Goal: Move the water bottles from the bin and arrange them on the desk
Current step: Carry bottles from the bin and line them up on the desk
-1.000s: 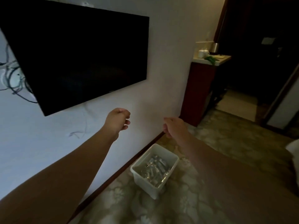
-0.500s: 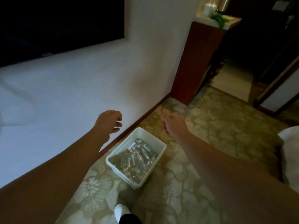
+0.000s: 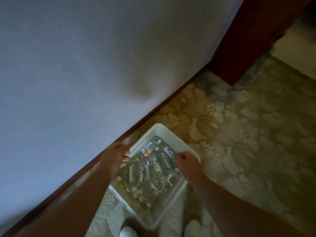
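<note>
Water bottles [image 3: 150, 170] lie heaped in the white bin [image 3: 172, 135] on the carpet, now directly beneath the lowered, loosely curled, empty left hand [image 3: 113, 158] and right hand [image 3: 186, 162]; retrieval is imminent.

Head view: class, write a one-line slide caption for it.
Both hands, left and right, reach over a white bin of water bottles on patterned carpet.

Both hands [image 3: 150, 161] over bin [image 3: 179, 142] w/ bottles [image 3: 150, 175].

A furnished indoor room, home or hotel: floral patterned carpet [image 3: 239, 134], plain wall [image 3: 85, 65], dark wooden skirting [image 3: 153, 110], red-brown cabinet [image 3: 248, 40].
</note>
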